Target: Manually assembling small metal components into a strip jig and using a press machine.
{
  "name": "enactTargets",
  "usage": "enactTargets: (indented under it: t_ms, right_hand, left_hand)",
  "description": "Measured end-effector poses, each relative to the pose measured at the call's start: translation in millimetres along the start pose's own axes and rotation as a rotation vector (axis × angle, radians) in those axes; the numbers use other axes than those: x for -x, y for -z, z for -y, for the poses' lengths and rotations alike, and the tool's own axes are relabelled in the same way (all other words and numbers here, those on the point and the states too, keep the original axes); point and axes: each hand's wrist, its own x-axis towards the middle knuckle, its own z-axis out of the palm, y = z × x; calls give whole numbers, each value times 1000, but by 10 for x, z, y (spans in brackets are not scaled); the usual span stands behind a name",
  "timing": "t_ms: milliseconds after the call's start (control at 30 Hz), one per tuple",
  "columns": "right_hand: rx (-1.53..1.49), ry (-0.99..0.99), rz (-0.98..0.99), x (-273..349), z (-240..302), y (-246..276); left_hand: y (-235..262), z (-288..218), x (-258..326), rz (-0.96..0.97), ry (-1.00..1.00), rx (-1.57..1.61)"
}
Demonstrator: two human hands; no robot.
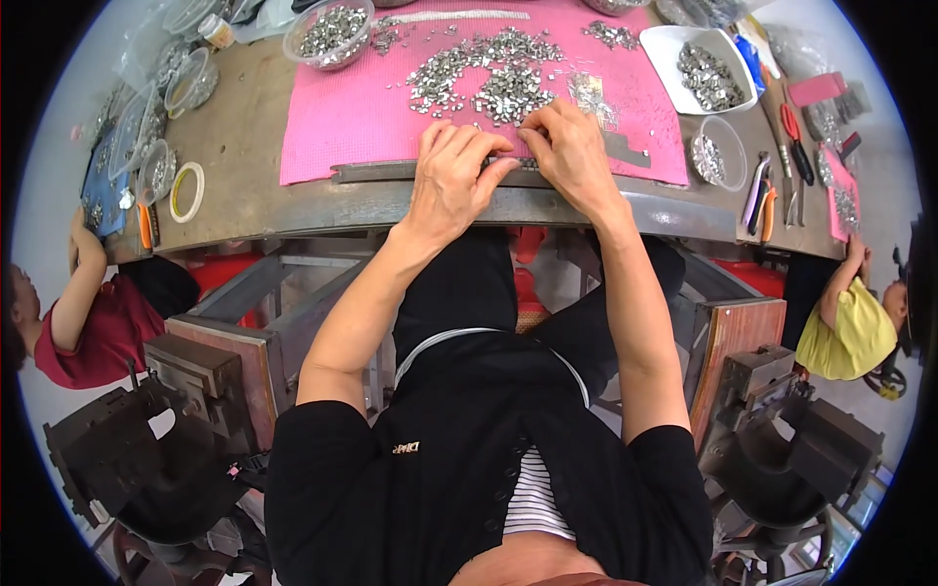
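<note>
My left hand (451, 174) and my right hand (569, 151) rest side by side at the near edge of a pink mat (332, 117). Both press their fingertips onto a long flat metal strip (376, 172) that lies along that edge. The fingers are curled down on the strip, and what lies under them is hidden. Just beyond my hands a heap of small silver metal pieces (484, 73) is spread over the mat. A small clear bag (589, 93) lies next to my right hand.
A clear bowl (330, 31) and a white tray (705, 68) hold more metal pieces. Pliers and cutters (772, 190) lie at the right, a tape ring (187, 191) at the left. People sit at both table ends. Black presses stand low on either side.
</note>
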Motion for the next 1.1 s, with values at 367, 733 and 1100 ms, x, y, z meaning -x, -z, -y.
enactTargets:
  t_ms: [367,733,1100]
  right_hand:
    - [-121,55,-97,319,200,52]
    - [-39,-61,-62,3,-3,58]
    - [-128,-38,58,70,-45,208]
  left_hand:
    - [77,91,13,41,-22,-72]
    - [339,293,2,268,123,-274]
    - [361,184,-78,455,49,-46]
